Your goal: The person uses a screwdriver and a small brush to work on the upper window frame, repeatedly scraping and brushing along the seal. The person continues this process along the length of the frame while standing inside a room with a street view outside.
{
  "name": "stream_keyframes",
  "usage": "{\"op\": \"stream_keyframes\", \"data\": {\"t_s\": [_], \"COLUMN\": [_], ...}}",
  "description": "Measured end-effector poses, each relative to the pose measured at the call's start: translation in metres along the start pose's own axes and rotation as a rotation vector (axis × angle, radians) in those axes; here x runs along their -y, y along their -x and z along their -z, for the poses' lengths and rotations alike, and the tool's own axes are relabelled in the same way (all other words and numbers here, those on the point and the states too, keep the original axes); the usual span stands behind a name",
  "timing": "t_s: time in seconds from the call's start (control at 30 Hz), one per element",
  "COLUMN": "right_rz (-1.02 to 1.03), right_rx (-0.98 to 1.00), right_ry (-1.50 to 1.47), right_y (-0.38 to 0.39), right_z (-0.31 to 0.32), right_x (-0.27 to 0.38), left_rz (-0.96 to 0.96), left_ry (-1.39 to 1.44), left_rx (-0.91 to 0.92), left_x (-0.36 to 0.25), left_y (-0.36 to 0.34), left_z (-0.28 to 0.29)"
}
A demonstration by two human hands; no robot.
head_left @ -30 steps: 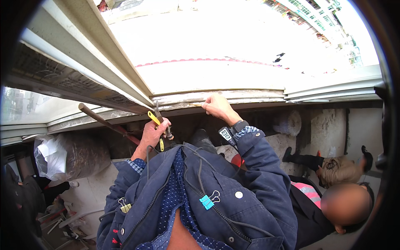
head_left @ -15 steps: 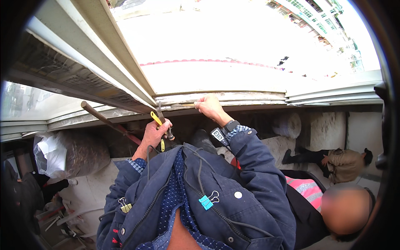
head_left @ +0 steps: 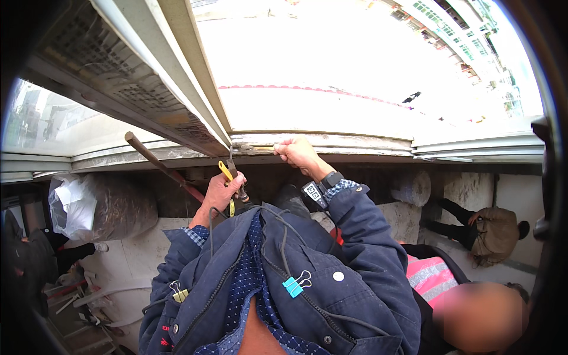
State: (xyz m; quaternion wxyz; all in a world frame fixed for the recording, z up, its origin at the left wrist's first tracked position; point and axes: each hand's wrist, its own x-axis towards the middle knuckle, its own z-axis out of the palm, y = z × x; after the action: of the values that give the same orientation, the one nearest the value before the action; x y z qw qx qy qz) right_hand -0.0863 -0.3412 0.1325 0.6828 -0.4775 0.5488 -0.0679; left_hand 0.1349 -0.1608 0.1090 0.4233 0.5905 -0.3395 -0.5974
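Note:
My left hand (head_left: pixel 223 190) is closed round a yellow-handled tool (head_left: pixel 225 170) and a dark metal tool with a narrow blade-like end (head_left: pixel 231 167); their exact kinds are unclear. They point up toward the foot of the window frame's upright (head_left: pixel 204 106). My right hand (head_left: pixel 297 155) rests at the window sill track (head_left: pixel 337 144), thumb and fingers pinched together. A thin yellowish strip (head_left: pixel 260 148) lies along the track and runs to those fingertips, which seem to hold its end.
A wooden pole (head_left: pixel 148 151) with a red lower part leans left of my left hand. Farther left sits a plastic-wrapped bundle (head_left: pixel 121 213). A white roll or bucket (head_left: pixel 414 188) stands at right. One person in a pink vest (head_left: pixel 429 275) is close by; another (head_left: pixel 497 234) bends farther off.
The view has shifted slightly, with the window frame farther right. My left hand's tools now stand closer to the upright's foot. The yellowish strip shows more plainly at my right fingertips.

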Motion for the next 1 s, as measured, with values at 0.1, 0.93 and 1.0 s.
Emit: {"op": "stream_keyframes", "data": {"t_s": [0.1,0.93,1.0], "right_rz": [0.037,0.328,0.329], "right_rx": [0.016,-0.398,-0.366], "right_ry": [-0.021,0.728,0.721], "right_y": [0.013,0.022,0.013], "right_z": [0.007,0.031,0.024], "right_x": [-0.001,-0.015,-0.012], "left_rz": [0.006,-0.11,-0.103], "left_ry": [0.001,0.044,0.048], "left_rx": [0.001,0.052,0.048], "left_x": [0.001,-0.008,-0.007], "left_y": [0.0,0.001,0.0], "left_z": [-0.002,-0.016,-0.018]}}
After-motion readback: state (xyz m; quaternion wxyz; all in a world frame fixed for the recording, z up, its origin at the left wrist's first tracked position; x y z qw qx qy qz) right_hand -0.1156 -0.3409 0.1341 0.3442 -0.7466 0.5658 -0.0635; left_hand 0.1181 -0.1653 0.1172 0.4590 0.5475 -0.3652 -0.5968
